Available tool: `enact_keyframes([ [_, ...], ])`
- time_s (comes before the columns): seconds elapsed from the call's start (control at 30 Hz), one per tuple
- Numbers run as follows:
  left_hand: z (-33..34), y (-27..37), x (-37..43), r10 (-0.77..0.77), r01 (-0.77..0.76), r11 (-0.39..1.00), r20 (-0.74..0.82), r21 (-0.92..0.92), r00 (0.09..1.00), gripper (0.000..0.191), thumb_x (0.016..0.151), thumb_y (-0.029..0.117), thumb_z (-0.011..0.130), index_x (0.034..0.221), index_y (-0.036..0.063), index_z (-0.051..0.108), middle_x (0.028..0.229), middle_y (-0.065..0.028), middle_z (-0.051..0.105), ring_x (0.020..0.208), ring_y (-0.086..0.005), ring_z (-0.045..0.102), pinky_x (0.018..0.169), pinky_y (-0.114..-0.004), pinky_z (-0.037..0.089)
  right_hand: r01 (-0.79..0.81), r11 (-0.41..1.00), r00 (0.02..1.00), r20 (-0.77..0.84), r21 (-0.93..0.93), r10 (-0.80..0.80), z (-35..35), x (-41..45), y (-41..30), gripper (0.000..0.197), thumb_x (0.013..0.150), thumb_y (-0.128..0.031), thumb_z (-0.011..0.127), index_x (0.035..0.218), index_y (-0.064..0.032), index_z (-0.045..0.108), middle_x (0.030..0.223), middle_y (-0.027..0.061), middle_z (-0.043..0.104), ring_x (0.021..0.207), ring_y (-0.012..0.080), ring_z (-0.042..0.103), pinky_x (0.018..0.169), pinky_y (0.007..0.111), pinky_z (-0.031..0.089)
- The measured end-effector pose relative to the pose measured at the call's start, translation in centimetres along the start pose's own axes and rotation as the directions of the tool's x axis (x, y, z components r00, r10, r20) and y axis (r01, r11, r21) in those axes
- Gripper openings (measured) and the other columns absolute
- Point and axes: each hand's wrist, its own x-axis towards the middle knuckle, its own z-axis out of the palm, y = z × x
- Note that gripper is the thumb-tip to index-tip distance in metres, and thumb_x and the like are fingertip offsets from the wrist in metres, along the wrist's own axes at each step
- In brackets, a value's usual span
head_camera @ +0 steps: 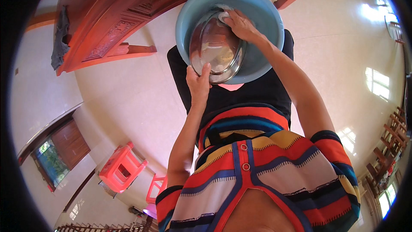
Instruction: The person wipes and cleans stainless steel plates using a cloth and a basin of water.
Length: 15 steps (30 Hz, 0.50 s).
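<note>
An oval metal tray (219, 51) with a shiny rim is tilted over a blue plastic basin (267, 61). My left hand (199, 80) grips its near rim, with the thumb on the upper face. At the tray's far right edge, my right hand (241, 25) presses a white cloth (223, 16), which is bunched under the fingers and partly hidden. The basin stands between my knees, in front of my black trousers (251, 93). Whether it holds water is hard to tell.
A carved reddish wooden table (128, 16) stands just beyond the basin, with a grey cloth (61, 38) draped over its left corner. Red plastic stools (124, 169) are on the floor at lower left. Wooden furniture (386, 145) lines the right side.
</note>
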Motion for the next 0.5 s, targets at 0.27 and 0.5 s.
enact_keyframes([
  [0.27, -0.1, -0.1, 0.0, -0.035, 0.035, 0.999, -0.001, -0.002, 0.999, 0.03, 0.084, 0.024, 0.064, 0.088, 0.0, 0.047, 0.073, -0.0058, 0.054, 0.05, -0.0083, 0.051, 0.035, -0.021, 0.042, 0.031, 0.999, 0.998, 0.046, 0.029, -0.032, -0.4, -6.4, -1.8, 0.037, 0.088, -0.016, 0.049, 0.125, -0.0087, 0.049, 0.131, 0.0248, 0.042, 0.119, 0.0404, 0.042, 0.1, 0.041, 0.034],
  [0.5, -0.3, -0.4, 0.3, -0.057, 0.058, 0.998, 0.024, -0.031, 0.998, 0.027, 0.084, 0.023, 0.064, 0.088, 0.0011, 0.048, 0.072, -0.0053, 0.054, 0.046, -0.0073, 0.047, 0.032, -0.02, 0.037, 0.035, 0.999, 0.999, -0.031, -0.028, -0.036, 0.6, -7.3, -2.6, 0.031, 0.085, -0.015, 0.051, 0.115, -0.0113, 0.058, 0.127, 0.0222, 0.043, 0.113, 0.0416, 0.044, 0.095, 0.046, 0.038],
])
